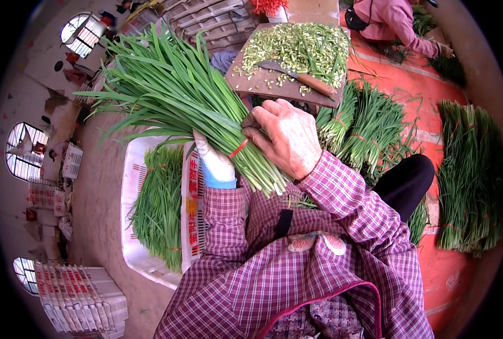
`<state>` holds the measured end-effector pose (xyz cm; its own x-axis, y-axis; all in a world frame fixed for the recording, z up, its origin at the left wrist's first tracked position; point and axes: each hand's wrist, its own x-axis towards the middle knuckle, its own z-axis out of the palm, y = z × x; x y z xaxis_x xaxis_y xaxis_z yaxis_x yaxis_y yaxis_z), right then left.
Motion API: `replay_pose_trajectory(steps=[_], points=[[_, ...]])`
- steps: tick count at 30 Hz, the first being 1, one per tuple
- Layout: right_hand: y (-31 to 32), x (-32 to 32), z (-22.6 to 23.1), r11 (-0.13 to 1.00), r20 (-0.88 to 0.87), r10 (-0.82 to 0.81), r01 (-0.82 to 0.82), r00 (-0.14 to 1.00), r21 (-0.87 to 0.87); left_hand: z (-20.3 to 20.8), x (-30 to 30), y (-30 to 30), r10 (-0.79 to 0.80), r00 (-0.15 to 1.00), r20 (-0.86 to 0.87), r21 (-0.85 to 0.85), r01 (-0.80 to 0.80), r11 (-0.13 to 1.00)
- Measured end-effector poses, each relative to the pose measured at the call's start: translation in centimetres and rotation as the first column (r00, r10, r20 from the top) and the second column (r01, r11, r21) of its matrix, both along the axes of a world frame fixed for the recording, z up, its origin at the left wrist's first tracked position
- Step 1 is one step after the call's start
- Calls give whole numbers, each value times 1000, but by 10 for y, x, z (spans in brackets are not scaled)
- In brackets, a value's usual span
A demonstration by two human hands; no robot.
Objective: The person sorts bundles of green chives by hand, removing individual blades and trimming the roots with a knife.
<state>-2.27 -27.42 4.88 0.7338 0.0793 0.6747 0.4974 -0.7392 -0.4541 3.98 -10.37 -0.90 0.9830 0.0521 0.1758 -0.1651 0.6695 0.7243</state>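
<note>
A large bunch of garlic chives [189,96] lies slanted across my hands, its leaves toward the upper left and its pale cut ends toward me. Around its lower stems runs a red rubber band [239,148]. My left hand [210,157], in a white glove with a blue cuff, grips the bunch from below; its fingers are mostly hidden behind the stems. Bare and bent at the fingers, my right hand [282,135] closes on the upper right side of the bunch, close to the band. Dark fingertips press against the stems.
Ahead stands a board [245,85] with chopped stem ends and a wooden-handled knife [302,77]. A white crate [133,248] at my left holds banded bunches. More bunches [370,127] lie on the red floor covering [415,85] at right. Another person [387,22] bends at the far right.
</note>
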Motion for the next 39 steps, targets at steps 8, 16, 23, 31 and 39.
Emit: replay_pose_trajectory(steps=[8,16,23,31,39], points=[[-12,0,-7,1000,68,32,-32,997,0,-3,-12,-15,-49,999,4,77,49,996],[-15,-6,-15,991,75,-105,110,992,-74,-1,-16,-23,-114,993,-12,109,115,987],[-49,2,-7,961,172,-273,262,947,86,-45,14,-4,-96,994,59,232,80,969],[-130,-45,-33,985,-246,-142,113,959,-130,-53,14,8,-229,973,-13,94,229,969],[-96,-48,-24,940,-242,96,-8,966,341,-21,-3,-38,-434,897,-82,76,440,895]])
